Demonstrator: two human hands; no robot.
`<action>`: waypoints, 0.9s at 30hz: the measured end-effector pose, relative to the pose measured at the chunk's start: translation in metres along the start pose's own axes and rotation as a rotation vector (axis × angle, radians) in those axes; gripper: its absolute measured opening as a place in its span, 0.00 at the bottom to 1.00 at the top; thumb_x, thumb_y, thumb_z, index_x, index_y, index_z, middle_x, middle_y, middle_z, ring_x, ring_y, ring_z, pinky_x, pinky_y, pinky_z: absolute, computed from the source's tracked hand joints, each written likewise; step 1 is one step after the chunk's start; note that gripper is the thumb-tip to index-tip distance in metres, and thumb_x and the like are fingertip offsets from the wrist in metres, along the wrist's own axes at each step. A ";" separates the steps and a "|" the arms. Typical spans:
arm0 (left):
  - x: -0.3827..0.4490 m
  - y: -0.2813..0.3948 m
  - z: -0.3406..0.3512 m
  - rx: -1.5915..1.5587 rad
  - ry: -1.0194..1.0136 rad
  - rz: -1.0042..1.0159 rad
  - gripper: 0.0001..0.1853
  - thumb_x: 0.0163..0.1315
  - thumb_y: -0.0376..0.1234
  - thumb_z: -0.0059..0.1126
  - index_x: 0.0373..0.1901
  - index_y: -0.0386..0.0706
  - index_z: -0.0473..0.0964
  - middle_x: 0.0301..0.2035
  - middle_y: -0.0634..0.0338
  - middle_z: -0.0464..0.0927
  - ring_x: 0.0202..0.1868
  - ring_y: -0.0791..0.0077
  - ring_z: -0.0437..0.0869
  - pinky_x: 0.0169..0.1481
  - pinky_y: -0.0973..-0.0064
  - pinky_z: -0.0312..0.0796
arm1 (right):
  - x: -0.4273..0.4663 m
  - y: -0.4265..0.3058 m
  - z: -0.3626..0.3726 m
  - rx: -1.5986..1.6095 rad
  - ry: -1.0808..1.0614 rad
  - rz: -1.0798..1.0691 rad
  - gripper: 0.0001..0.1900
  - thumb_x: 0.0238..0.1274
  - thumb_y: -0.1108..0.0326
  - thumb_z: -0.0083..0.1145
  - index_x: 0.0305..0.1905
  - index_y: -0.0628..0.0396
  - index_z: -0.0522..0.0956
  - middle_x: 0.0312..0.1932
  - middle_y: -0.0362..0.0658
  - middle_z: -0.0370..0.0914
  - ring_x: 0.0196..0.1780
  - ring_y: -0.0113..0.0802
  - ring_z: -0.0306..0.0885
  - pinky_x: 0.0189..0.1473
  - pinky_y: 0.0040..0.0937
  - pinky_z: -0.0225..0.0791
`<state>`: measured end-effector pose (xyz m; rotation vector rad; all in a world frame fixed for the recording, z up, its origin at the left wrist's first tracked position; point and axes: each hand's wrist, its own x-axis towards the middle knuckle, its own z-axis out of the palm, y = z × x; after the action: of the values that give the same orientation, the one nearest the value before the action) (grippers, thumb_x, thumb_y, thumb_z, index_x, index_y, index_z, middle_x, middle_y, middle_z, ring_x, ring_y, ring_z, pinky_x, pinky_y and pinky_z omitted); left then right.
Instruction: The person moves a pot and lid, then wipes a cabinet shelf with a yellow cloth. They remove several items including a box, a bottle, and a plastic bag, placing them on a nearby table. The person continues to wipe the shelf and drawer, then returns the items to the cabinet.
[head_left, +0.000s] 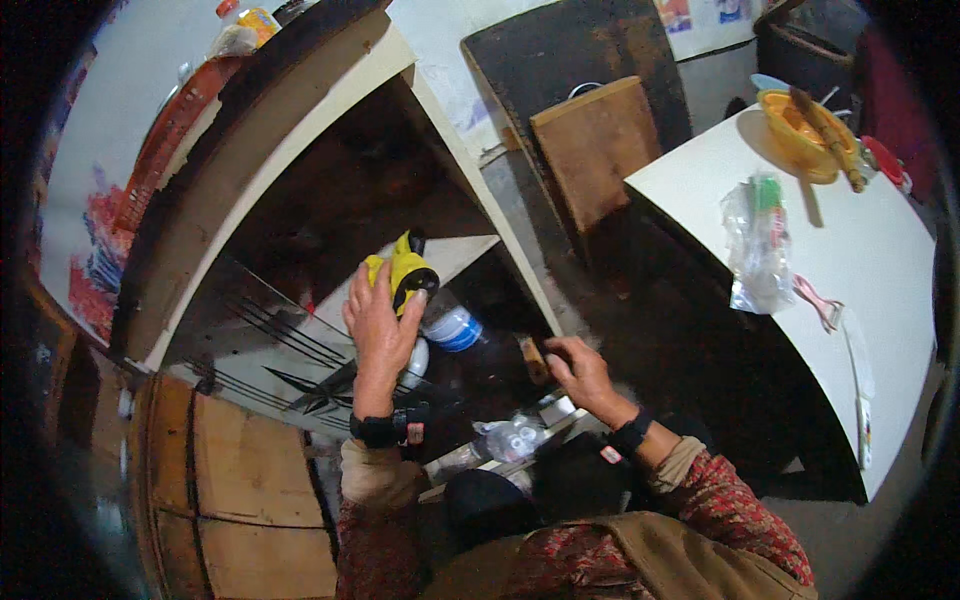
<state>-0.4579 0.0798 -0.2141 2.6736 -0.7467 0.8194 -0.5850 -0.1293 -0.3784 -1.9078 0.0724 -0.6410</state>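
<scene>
My left hand (382, 334) grips a yellow and black object (403, 274), whose exact kind I cannot tell. It is inside or over the opening of a dark cabinet, above a pale shelf (465, 251). Just below the hand lies a clear plastic bottle with a blue and white label (454, 330), beside a rounded white item (416, 364). My right hand (589, 379) is at the cabinet's right edge, fingers curled, close to a small brown piece (533, 360). Whether it holds anything is unclear. Clear plastic bottles (514, 439) lie lower down, near my body.
A glass panel with a star pattern (319, 386) spans the cabinet's left side. On a white table (892, 277) at right are a yellow basket (799, 139), a plastic-wrapped pack (761, 244), a pink peeler (819, 304) and a knife (860, 390). A wooden board (596, 146) leans behind.
</scene>
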 end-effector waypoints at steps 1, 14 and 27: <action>0.002 -0.002 0.001 -0.010 -0.041 -0.014 0.33 0.57 0.45 0.55 0.61 0.38 0.62 0.62 0.39 0.56 0.65 0.45 0.56 0.66 0.53 0.50 | -0.002 0.012 0.001 -0.008 -0.028 0.058 0.13 0.58 0.65 0.55 0.47 0.57 0.75 0.42 0.51 0.76 0.44 0.49 0.76 0.42 0.37 0.70; 0.040 -0.020 0.009 -0.086 -0.416 0.122 0.32 0.64 0.48 0.43 0.62 0.33 0.59 0.63 0.31 0.50 0.66 0.38 0.50 0.70 0.58 0.46 | -0.001 0.010 0.018 0.140 -0.291 0.045 0.15 0.58 0.58 0.54 0.46 0.54 0.74 0.38 0.52 0.77 0.42 0.51 0.76 0.42 0.43 0.69; 0.109 -0.010 0.022 0.088 -0.765 0.105 0.34 0.65 0.54 0.37 0.58 0.32 0.62 0.59 0.40 0.60 0.63 0.46 0.58 0.68 0.64 0.49 | -0.017 0.000 0.004 0.095 -0.310 0.010 0.16 0.57 0.57 0.54 0.46 0.54 0.75 0.38 0.51 0.78 0.41 0.50 0.77 0.41 0.43 0.69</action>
<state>-0.3647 0.0363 -0.1697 3.0377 -1.0215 -0.2084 -0.5979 -0.1204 -0.3862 -1.8914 -0.1439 -0.3303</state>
